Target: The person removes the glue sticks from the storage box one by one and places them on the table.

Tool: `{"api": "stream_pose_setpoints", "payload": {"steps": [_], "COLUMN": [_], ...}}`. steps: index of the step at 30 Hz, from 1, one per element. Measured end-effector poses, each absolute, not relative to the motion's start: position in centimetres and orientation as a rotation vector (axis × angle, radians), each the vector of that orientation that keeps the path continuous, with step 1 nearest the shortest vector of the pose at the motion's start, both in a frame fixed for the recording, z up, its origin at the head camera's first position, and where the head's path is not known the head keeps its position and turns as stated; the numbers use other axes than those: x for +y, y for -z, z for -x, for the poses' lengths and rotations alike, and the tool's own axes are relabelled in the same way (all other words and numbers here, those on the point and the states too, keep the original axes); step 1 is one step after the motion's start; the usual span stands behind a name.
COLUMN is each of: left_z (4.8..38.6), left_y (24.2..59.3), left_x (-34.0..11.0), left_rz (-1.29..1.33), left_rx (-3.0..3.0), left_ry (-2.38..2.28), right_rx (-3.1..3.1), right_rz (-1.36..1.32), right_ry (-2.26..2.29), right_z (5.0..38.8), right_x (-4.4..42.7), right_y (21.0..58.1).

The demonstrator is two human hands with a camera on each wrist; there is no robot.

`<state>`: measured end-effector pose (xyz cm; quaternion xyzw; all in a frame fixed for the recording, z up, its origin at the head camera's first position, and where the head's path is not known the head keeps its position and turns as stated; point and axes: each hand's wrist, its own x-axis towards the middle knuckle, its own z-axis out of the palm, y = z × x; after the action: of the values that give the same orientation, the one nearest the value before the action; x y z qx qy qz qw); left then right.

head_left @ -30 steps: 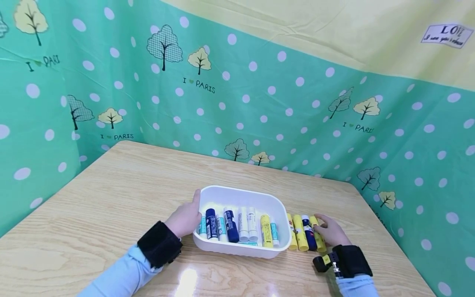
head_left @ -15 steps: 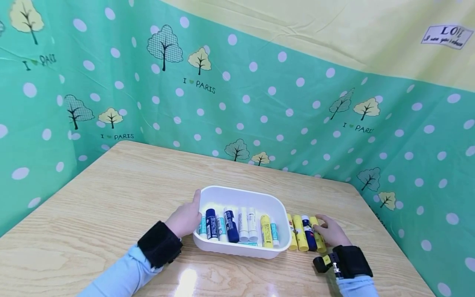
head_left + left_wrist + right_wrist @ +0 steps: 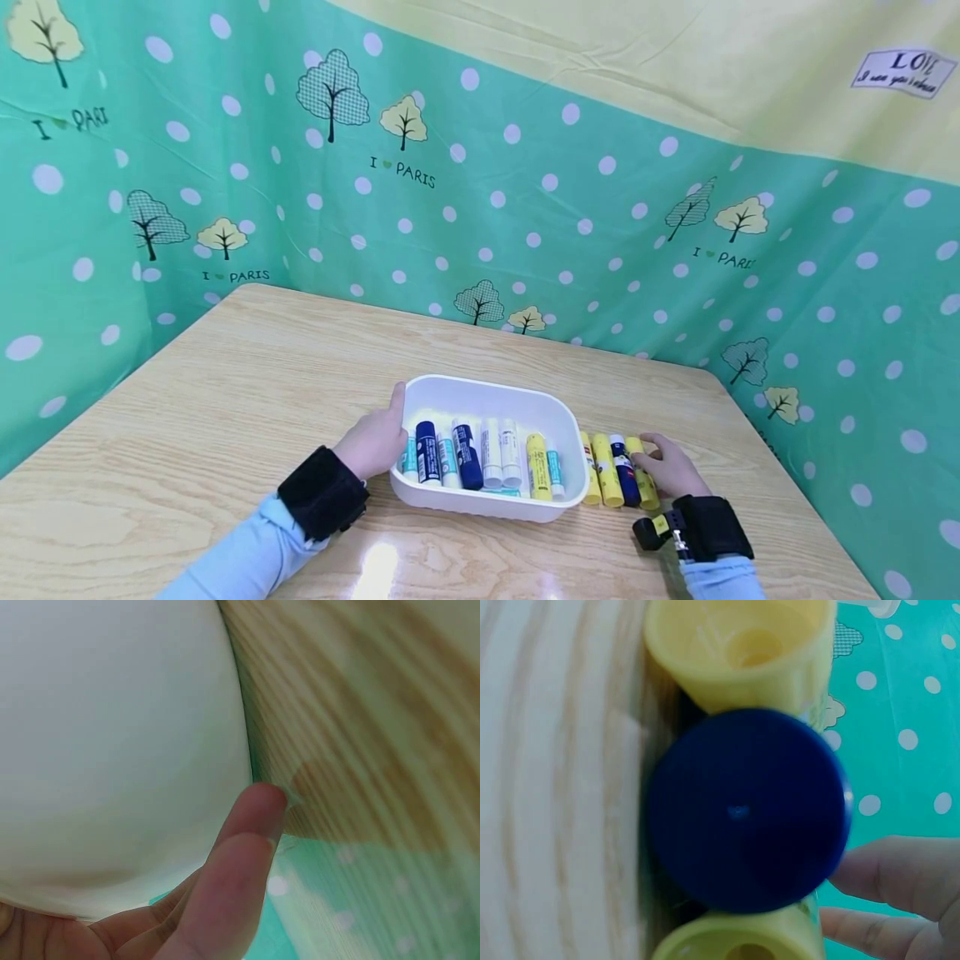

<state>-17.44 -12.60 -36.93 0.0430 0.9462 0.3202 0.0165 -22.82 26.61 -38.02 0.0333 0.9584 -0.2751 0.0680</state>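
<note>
A white plastic bin (image 3: 491,504) holds several glue sticks, among them navy (image 3: 427,454), white (image 3: 491,454) and yellow ones (image 3: 537,467). My left hand (image 3: 375,437) rests against the bin's left end, its index finger extended along the rim. In the left wrist view, the thumb (image 3: 225,892) lies straight beside the white wall. On the right, my right hand (image 3: 671,467) touches the outermost yellow glue stick (image 3: 647,483) with thumb and fingers. Next to that stick lie a navy glue stick (image 3: 624,475) and another yellow glue stick (image 3: 606,471). The bin hides the hand's far fingers.
The wooden table (image 3: 262,392) runs under everything. A green polka-dot cloth (image 3: 525,225) hangs behind it and along both sides. Another yellow glue stick (image 3: 589,471) lies right beside the bin's right wall. Light reflects off the table near its front.
</note>
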Motion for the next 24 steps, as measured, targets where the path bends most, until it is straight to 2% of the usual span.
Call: {"api": "stream_pose_setpoints", "payload": {"steps": [13, 24], "left_z": [17.4, 17.7], "left_y": [36.9, 37.1], "left_x": [-12.6, -12.6], "left_rz": [-0.139, -0.117], "left_rx": [2.951, 2.937], "left_ry": [-0.994, -0.991], "right_rx": [2.978, 3.075], "right_rz": [-0.053, 0.251], "right_ry": [0.775, 0.971], "right_z": [22.5, 20.5], "right_x": [25.9, 22.2], "right_y": [36.8, 33.5]}}
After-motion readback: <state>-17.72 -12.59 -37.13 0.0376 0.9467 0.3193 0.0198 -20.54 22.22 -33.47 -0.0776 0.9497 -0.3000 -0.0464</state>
